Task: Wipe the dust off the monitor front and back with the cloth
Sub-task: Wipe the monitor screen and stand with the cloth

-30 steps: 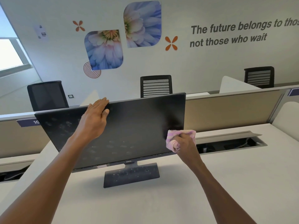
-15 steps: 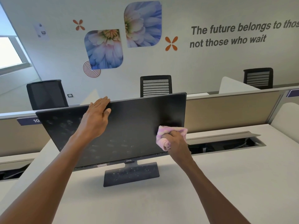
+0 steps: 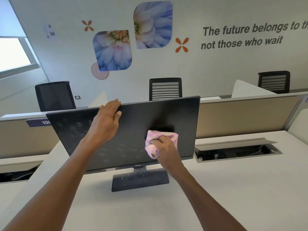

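One monitor (image 3: 133, 130) stands on the bench (image 3: 233, 189), with three chairs (image 3: 165, 89) behind. The left hand (image 3: 108, 120) lies spread over its top edge. The right hand (image 3: 164, 145) grips one pink cloth (image 3: 154, 140) against the screen, now further left than before.

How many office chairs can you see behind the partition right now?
3: one far left, one middle above the monitor, one far right. Only backrests show; others may be hidden.

wall slogan (image 3: 253, 35) cut off at right edge; monitor (image 3: 133, 130) back hidden
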